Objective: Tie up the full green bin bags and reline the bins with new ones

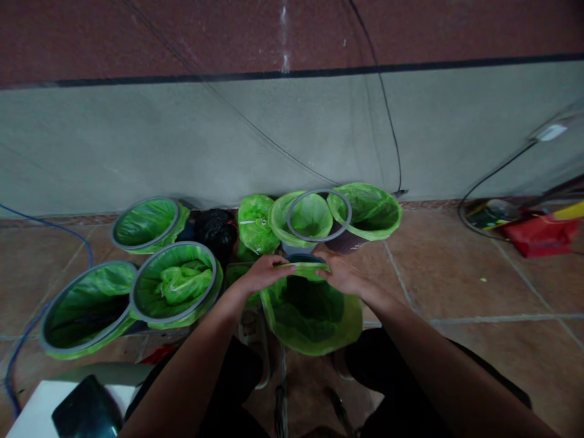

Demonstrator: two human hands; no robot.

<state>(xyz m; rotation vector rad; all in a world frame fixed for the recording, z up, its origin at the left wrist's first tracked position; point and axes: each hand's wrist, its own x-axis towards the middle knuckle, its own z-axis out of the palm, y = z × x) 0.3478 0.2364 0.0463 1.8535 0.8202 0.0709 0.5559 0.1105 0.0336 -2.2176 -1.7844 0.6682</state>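
Observation:
A bin lined with a green bin bag (pixel 314 337) stands on the floor between my feet, its mouth wide and facing up. My left hand (pixel 264 274) pinches the folded upper edge of this bag at the far rim. From the other side, my right hand (pixel 342 275) grips the same edge, a short way to the right. A strip of green film is stretched between the two hands, and a bit of the bin's dark rim (pixel 301 258) shows behind it. Beyond the hands, a loose grey ring (pixel 289 216) lies across two lined bins, the middle bin (pixel 285 222) and the right bin (pixel 387 228).
At left stand several lined bins with grey rings, including one holding a crumpled green bag (pixel 187 283). A black bag (pixel 216 231) and a tied green bag (pixel 258 225) sit by the wall. A red dustpan (pixel 533 234) lies far right; a white surface (pixel 36 404) is lower left.

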